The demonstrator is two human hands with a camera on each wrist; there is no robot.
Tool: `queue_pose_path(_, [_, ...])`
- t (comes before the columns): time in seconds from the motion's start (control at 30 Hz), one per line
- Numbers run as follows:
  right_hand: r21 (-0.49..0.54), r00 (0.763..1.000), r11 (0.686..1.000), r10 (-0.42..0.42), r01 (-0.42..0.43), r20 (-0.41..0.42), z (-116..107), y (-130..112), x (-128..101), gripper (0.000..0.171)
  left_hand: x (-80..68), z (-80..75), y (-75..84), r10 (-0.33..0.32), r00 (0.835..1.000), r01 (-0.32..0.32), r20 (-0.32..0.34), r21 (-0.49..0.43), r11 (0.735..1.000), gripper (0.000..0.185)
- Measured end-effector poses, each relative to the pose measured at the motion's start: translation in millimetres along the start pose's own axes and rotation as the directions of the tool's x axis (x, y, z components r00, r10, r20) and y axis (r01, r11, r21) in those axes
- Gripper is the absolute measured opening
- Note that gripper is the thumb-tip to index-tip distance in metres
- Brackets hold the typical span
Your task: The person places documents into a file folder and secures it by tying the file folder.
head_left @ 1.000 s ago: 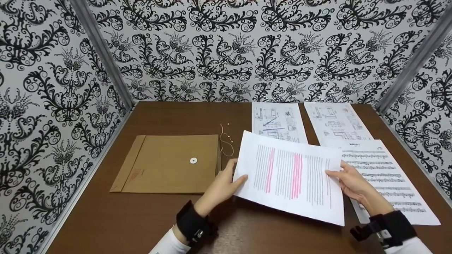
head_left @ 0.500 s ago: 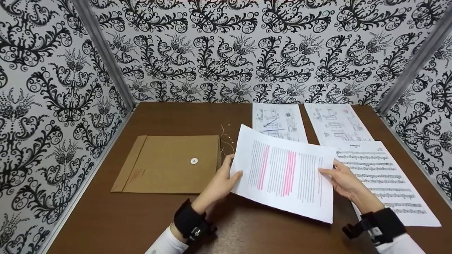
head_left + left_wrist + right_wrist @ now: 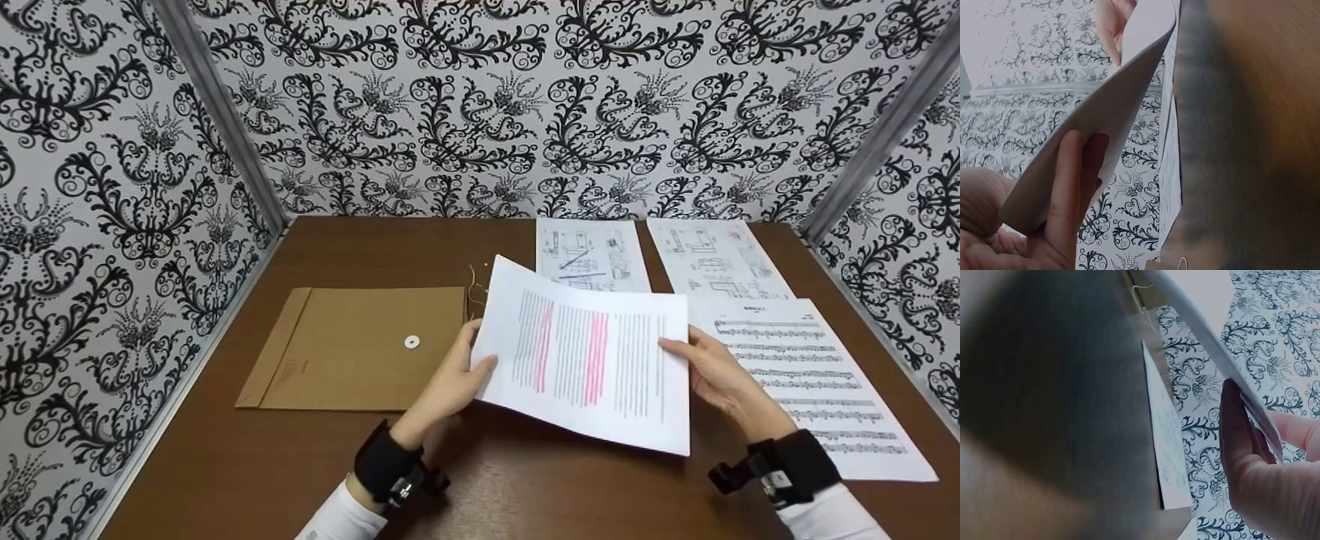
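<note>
Fingers [image 3: 1064, 185] barely parted, 2 hands [image 3: 454, 379] [image 3: 718, 376] pinch 1 doc. [image 3: 577, 360]; 1 env. [image 3: 360, 349], 3 sheets [image 3: 592, 255] [image 3: 724, 259] [image 3: 814, 375] nearby.

We are seeing envelope [image 3: 356, 360] lying on left of table [image 3: 375, 251], string [image 3: 477, 291] lying near its right edge. Text paper [image 3: 577, 360] is staying above table, right of envelope, between left hand [image 3: 451, 375] and right hand [image 3: 721, 375]. Behind paper, left drawing sheet [image 3: 589, 251] and right drawing sheet [image 3: 712, 251] are lying side by side, apart. Music sheet [image 3: 817, 375] is lying before right one (overlap we aren't making out). Wall [image 3: 465, 112] is standing behind table.
</note>
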State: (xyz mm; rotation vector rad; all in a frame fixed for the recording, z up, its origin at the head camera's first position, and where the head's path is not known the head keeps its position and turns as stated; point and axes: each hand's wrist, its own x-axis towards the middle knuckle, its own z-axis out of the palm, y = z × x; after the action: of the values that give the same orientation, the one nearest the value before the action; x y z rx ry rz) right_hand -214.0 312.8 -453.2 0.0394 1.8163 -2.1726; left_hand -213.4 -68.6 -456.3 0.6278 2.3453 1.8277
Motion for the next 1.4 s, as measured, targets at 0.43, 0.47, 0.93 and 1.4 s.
queue_pose_path(0.43, [0.04, 0.992, 0.997, -0.067, 0.063, 0.106, 11, -4, 8, 0.027, -5.3, -18.2, -2.3, -0.053, 0.998, 0.048, -0.028, -0.166, 0.985, 0.051])
queue_pose_path(0.47, [0.043, 0.991, 0.997, -0.065, 0.061, 0.118, 11, -4, 9, 0.027, -5.7, -19.0, -2.4, -0.059, 0.998, 0.053, -0.029, -0.178, 0.983, 0.051])
queue_pose_path(0.93, [-0.054, 0.974, 0.998, -0.006, 0.019, 0.228, 23, 12, 23, 0.035, -13.2, -34.7, -6.9, -0.115, 0.99, 0.088, -0.088, -0.263, 0.961, 0.055])
queue_pose_path(1.4, [-0.179, 0.983, 0.982, -0.03, 0.063, 0.181, 43, 17, 39, 0.022, -17.9, -46.2, -12.1, -0.152, 0.976, 0.102, -0.157, -0.285, 0.953, 0.054])
